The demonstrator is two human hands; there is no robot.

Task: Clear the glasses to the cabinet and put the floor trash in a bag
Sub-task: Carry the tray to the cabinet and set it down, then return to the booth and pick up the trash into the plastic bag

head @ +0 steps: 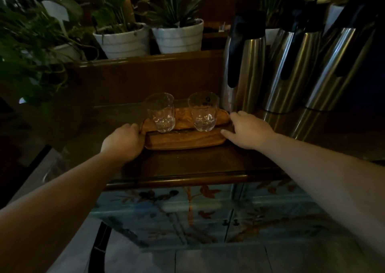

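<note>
Two clear empty glasses stand upright on a wooden tray [185, 142] that rests on the dark top of a cabinet [187, 166]. The left glass [160, 112] and the right glass [203, 111] stand side by side. My left hand [124, 142] grips the tray's left end, fingers curled round its edge. At the tray's right end lies my right hand [246, 129], with the thumb along the front rim and the fingers over the far corner. No floor trash or bag is in view.
Three tall steel thermos jugs [243, 64] [291, 68] [341, 64] stand close to the right of the tray. Potted plants in white pots [123, 41] [179, 37] line a ledge behind. The cabinet's painted blue doors [187, 214] are below; tiled floor lies underneath.
</note>
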